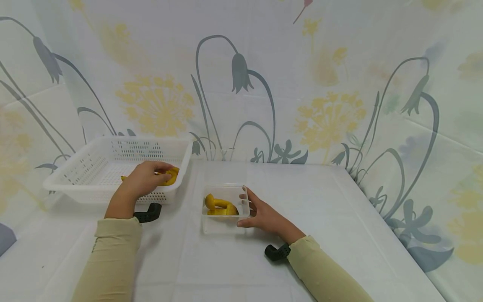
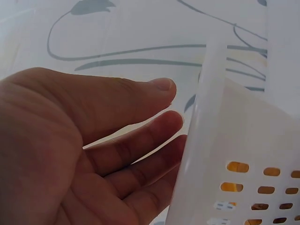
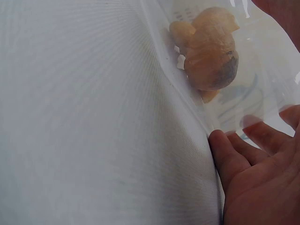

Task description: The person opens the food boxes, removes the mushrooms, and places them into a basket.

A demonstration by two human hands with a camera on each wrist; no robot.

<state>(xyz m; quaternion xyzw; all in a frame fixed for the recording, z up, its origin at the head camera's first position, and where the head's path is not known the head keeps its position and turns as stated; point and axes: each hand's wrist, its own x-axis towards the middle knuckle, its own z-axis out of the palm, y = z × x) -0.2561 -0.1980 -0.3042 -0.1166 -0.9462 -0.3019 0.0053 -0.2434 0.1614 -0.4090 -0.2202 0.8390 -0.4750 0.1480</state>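
Observation:
My left hand (image 1: 145,178) reaches over the near right rim of a white perforated basket (image 1: 84,187). Its fingers are over yellow pieces (image 1: 174,175) inside. In the left wrist view the thumb and forefinger tips stand a little apart with nothing between them; other fingertips are hidden behind the rim. My right hand (image 1: 265,217) holds the right side of a clear plastic box (image 1: 211,225), thumb at the near side and fingers around the far side. Inside the box lie yellow rounded pieces (image 1: 220,206), one with a knobbed end and one with a dark patch.
White cloth covers the table (image 1: 336,218), and a flower-printed sheet (image 1: 286,84) hangs behind and at the sides. The basket stands left of the box. Each wrist carries a black device (image 1: 151,213). A grey object (image 1: 5,239) shows at the left edge.

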